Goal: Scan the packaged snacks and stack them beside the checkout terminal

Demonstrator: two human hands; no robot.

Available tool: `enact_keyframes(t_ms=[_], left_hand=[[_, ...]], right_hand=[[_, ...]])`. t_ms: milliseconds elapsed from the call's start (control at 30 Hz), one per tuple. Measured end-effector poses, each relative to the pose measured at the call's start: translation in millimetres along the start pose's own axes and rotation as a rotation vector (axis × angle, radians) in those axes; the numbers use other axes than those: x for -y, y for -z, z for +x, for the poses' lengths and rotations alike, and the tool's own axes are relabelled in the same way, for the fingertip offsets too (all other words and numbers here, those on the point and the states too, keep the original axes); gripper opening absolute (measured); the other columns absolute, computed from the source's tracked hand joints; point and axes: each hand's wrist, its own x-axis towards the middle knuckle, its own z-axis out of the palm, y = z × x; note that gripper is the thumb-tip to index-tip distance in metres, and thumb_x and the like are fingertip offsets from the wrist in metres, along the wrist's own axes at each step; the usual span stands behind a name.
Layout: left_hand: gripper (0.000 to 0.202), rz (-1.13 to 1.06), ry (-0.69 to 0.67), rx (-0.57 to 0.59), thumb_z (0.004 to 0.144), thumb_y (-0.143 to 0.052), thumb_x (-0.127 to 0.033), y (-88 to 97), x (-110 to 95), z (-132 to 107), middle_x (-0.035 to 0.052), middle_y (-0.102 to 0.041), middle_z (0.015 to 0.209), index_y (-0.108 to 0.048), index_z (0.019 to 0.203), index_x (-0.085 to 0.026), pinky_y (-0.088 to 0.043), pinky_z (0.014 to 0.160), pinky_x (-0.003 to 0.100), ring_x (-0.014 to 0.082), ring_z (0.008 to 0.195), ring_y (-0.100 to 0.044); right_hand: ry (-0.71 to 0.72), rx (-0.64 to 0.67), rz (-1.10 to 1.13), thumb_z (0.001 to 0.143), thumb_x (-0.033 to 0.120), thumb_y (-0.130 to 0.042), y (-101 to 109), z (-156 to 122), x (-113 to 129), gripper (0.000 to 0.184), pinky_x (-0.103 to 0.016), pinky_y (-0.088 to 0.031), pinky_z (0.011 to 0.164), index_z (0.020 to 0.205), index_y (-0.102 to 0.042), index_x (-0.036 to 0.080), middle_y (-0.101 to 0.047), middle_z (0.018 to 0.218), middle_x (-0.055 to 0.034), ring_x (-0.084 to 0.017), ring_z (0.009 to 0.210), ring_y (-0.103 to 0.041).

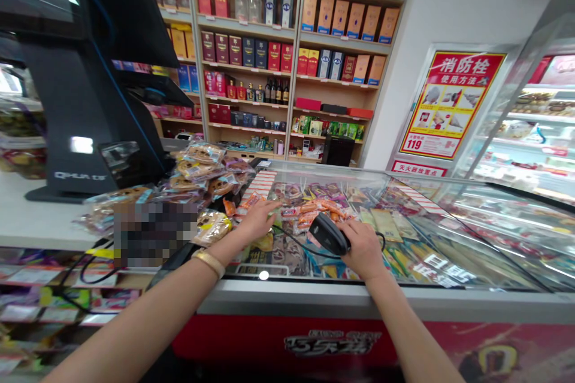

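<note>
My right hand (363, 246) is wrapped round a black handheld barcode scanner (327, 233), held over the glass top of a chest freezer. The scanner's head points left, and a black cable (299, 243) runs near it across the glass. Just beyond the scanner lie several orange-wrapped snack packets (321, 208). My left hand (259, 219), with a gold-coloured bangle (210, 263) on its wrist, is stretched out to the left of these packets, its fingers extended. Nearest to it are a small orange packet (229, 207) and a clear-wrapped baked snack (211, 227).
A pile of bagged baked snacks (200, 167) stands at the left beside a black cash-register terminal (90, 119). Ice-cream packs (395, 260) show through the freezer glass. Shelves of boxed goods (256, 54) line the back, and a glass-fronted cooler (539, 119) stands at the right.
</note>
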Motion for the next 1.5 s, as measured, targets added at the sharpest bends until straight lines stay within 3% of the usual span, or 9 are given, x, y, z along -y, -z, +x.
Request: enact_keyframes(t_ms=[100,167,267,333,533,633,733,1100,1500], left_hand=[[0.040,0.261,0.236,-0.130,0.088,-0.044,-0.028,11.1,0,-2,0.0142,-0.063,0.123,-0.061,0.124,-0.019,-0.042,0.095,0.043,0.0295,0.115,-0.056],[0.041,0.406,0.345,-0.102,0.089,-0.044,-0.032,14.9,1,-3,0.0172,-0.064,0.120,-0.059,0.125,-0.018,-0.039,0.095,0.048,0.0334,0.114,-0.054],[0.040,0.488,0.373,0.014,0.090,-0.042,-0.034,15.0,3,-6,0.0176,-0.067,0.112,-0.062,0.122,-0.020,-0.036,0.095,0.051,0.0346,0.110,-0.056],[0.036,0.469,0.359,0.026,0.089,-0.044,-0.033,13.3,5,-6,0.0160,-0.068,0.109,-0.067,0.114,-0.022,-0.036,0.094,0.050,0.0336,0.107,-0.058],[0.019,0.126,0.215,-0.092,0.080,-0.051,-0.020,8.3,12,-4,0.0115,-0.066,0.098,-0.070,0.080,-0.019,-0.048,0.081,0.037,0.0250,0.091,-0.063],[0.018,-0.075,0.100,-0.236,0.078,-0.051,-0.016,7.3,13,-4,0.0076,-0.066,0.094,-0.066,0.086,-0.019,-0.049,0.086,0.036,0.0223,0.092,-0.062],[0.023,-0.222,0.060,-0.305,0.078,-0.055,-0.021,6.0,9,-5,0.0064,-0.066,0.099,-0.061,0.101,-0.019,-0.050,0.087,0.037,0.0219,0.094,-0.062],[0.030,-0.739,0.066,-0.181,0.075,-0.062,-0.033,-0.7,-9,-10,0.0049,-0.067,0.097,-0.054,0.100,-0.018,-0.057,0.078,0.035,0.0192,0.083,-0.069],[0.030,-0.783,0.115,-0.165,0.074,-0.064,-0.032,0.7,-10,-11,0.0029,-0.067,0.091,-0.054,0.099,-0.018,-0.057,0.073,0.032,0.0188,0.080,-0.070]], right_hand=[[0.006,-0.007,0.001,0.072,0.013,-0.057,-1,0,-1,0.033,-0.033,-0.036,0.076,0.104,-0.064,0.019,-0.065,0.091,-0.0071,-0.022,0.086,-0.057],[0.011,-0.020,0.005,0.072,0.013,-0.057,-1,0,-1,0.033,-0.033,-0.037,0.077,0.103,-0.064,0.019,-0.065,0.091,-0.0072,-0.022,0.086,-0.056],[0.010,-0.026,0.005,0.072,0.013,-0.057,-2,1,0,0.032,-0.033,-0.037,0.077,0.103,-0.065,0.019,-0.064,0.091,-0.0074,-0.022,0.086,-0.056],[0.001,-0.024,0.004,0.072,0.013,-0.057,-1,1,0,0.032,-0.033,-0.037,0.076,0.102,-0.065,0.019,-0.064,0.090,-0.0073,-0.022,0.085,-0.056],[-0.003,-0.020,0.005,0.072,0.013,-0.056,1,1,2,0.032,-0.033,-0.037,0.076,0.102,-0.065,0.019,-0.065,0.091,-0.0077,-0.022,0.085,-0.057],[0.005,-0.018,0.004,0.072,0.013,-0.056,1,1,1,0.033,-0.033,-0.037,0.077,0.103,-0.064,0.019,-0.065,0.092,-0.0078,-0.022,0.086,-0.057],[0.004,-0.021,0.007,0.071,0.013,-0.056,2,1,2,0.033,-0.033,-0.037,0.077,0.103,-0.064,0.019,-0.065,0.091,-0.0075,-0.023,0.086,-0.057],[0.011,-0.012,-0.010,0.072,0.012,-0.058,5,4,5,0.030,-0.032,-0.035,0.075,0.100,-0.063,0.019,-0.066,0.089,-0.0062,-0.021,0.083,-0.057],[0.019,0.008,-0.011,0.074,0.015,-0.056,3,3,2,0.025,-0.033,-0.035,0.075,0.098,-0.064,0.020,-0.065,0.090,-0.0068,-0.021,0.086,-0.056]])
